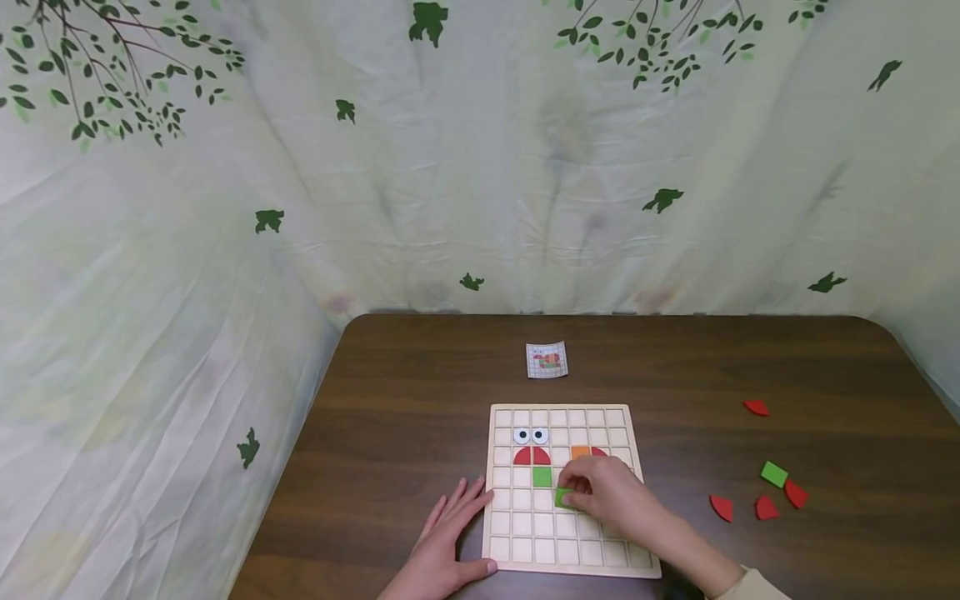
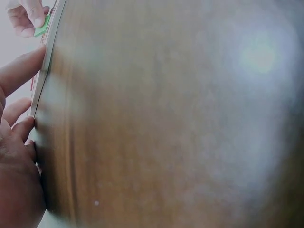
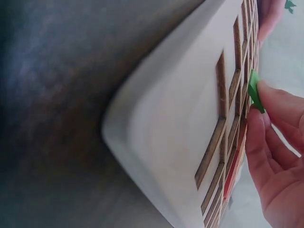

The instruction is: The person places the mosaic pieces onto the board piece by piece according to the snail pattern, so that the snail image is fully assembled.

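A pale wooden grid board [image 1: 522,550] lies on the table, holding two eye tiles [image 1: 531,436], red quarter-round tiles [image 1: 532,456], a green square tile [image 1: 542,477] and an orange tile [image 1: 580,452]. My right hand [image 1: 611,493] is over the middle of the board and pinches another green tile [image 3: 255,90] between thumb and fingers; in the right wrist view it stands tilted close to the grid. My left hand [image 1: 448,546] lies with spread fingers along the board's left edge, fingertips and thumb at the rim. The right hand hides part of the board's right side.
Loose red quarter-round pieces [image 1: 767,507] and a green tile [image 1: 774,474] lie on the table to the right. Behind the board is a small picture card [image 1: 547,360] with a coloured pattern on a grid. A leaf-printed curtain [image 1: 450,167] hangs beyond the table [image 1: 420,375].
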Motion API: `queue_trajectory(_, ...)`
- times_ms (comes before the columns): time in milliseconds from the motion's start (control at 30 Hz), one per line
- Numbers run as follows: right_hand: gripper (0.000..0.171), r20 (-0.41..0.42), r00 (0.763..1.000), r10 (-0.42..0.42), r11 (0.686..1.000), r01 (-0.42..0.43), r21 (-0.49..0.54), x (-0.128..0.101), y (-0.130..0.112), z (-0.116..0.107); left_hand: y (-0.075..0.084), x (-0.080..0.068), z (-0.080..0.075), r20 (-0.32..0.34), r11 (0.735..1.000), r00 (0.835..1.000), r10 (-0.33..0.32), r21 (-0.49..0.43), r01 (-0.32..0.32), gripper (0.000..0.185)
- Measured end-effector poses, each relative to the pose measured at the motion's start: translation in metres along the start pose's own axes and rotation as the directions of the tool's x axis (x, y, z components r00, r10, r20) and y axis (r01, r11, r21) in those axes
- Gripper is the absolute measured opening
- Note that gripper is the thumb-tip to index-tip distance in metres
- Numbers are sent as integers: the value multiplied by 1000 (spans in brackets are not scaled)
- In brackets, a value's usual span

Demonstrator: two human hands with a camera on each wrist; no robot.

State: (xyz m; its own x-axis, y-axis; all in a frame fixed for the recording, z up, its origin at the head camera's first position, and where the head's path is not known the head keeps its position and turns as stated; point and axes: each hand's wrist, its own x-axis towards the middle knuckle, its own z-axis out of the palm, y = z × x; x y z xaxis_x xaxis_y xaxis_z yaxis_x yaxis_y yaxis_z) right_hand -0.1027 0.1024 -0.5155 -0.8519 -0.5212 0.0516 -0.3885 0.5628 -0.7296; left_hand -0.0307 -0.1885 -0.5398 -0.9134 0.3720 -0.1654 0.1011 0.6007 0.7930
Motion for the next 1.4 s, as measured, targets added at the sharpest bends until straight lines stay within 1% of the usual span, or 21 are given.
queue_trajectory(167, 12, 2, 1000, -24, 998, 24, -60, 0, 0, 2, 1, 0, 0, 17, 999, 999, -47, -13, 47, 83)
queue_trajectory(300, 11, 2, 999, -43, 995, 43, -89, -1, 1, 2, 0, 0, 0, 8, 999, 999, -37, -4, 37, 83)
queue_trajectory(467, 13, 8, 1000, -27, 997, 28, -71, -5, 2, -2, -1, 0, 0, 6, 1000, 1000, -25, -4, 25, 82)
queue_trajectory(600, 15, 24, 1000, -12, 1000, 12, -18, -11, 7, -9, -2, 0, 0, -2, 1000, 1000, -12, 8, 12, 83)
queue_trajectory(700, 18, 20, 1000, 5, 1000, -6, 10, -19, 12, -17, -2, 0, 0, -13, 1000, 1000, 2, 28, -2, 83)
queue_trajectory(800, 21, -8, 999, 42, 999, -42, 19, -28, 17, -27, -1, 0, 0, -16, 999, 1000, 8, 39, -7, 83)
queue_trajectory(900, 23, -54, 996, 64, 998, -63, 17, -41, 24, -38, -1, 0, 1, -13, 1000, 1000, 4, 27, -4, 84)
queue_trajectory(1067, 22, -122, 988, 90, 996, -93, -16, -63, 36, -51, 0, 0, 1, -9, 1000, 1000, -6, 6, 7, 83)
queue_trajectory(1200, 25, -177, 979, 105, 990, -119, -71, -80, 44, -57, 0, -1, 1, -19, 1000, 1000, 23, 17, -23, 82)
queue_trajectory(1300, 28, -227, 966, 123, 983, -151, -107, -91, 51, -63, 0, -2, 1, -33, 998, 998, 58, 28, -57, 82)
queue_trajectory(1400, 29, -263, 954, 145, 974, -184, -130, -100, 59, -71, -1, -2, 1, -43, 997, 996, 75, 34, -73, 81)
